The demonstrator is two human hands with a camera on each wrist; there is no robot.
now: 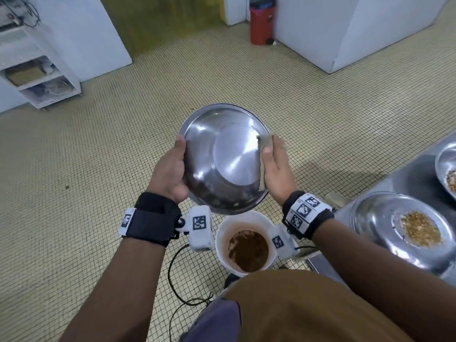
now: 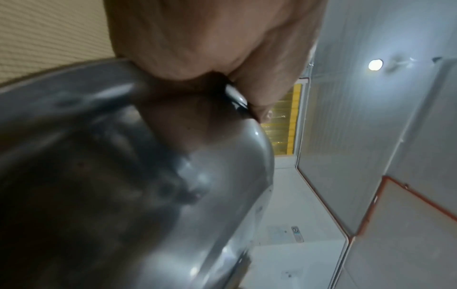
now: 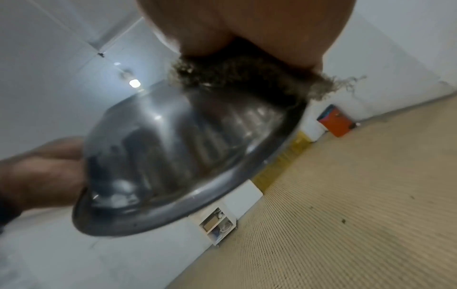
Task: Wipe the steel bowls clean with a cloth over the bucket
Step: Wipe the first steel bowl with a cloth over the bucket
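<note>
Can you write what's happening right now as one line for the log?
left hand grips steel bowl rim | right hand presses cloth on rim | above bucket

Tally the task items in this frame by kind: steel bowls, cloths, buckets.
Steel bowls: 3 (held bowl, bowl with crumbs, bowl at right edge)
Cloths: 1 (cloth)
Buckets: 1 (bucket)
Total: 5

A floor (image 1: 320, 99) of small yellowish tiles fills most of the head view. White walls (image 1: 81, 33) stand along the top, a white shelf (image 1: 42, 77) at upper left, a red bin (image 1: 262, 21) at top centre. A ceiling lamp (image 2: 375, 64) glows in the left wrist view.
</note>
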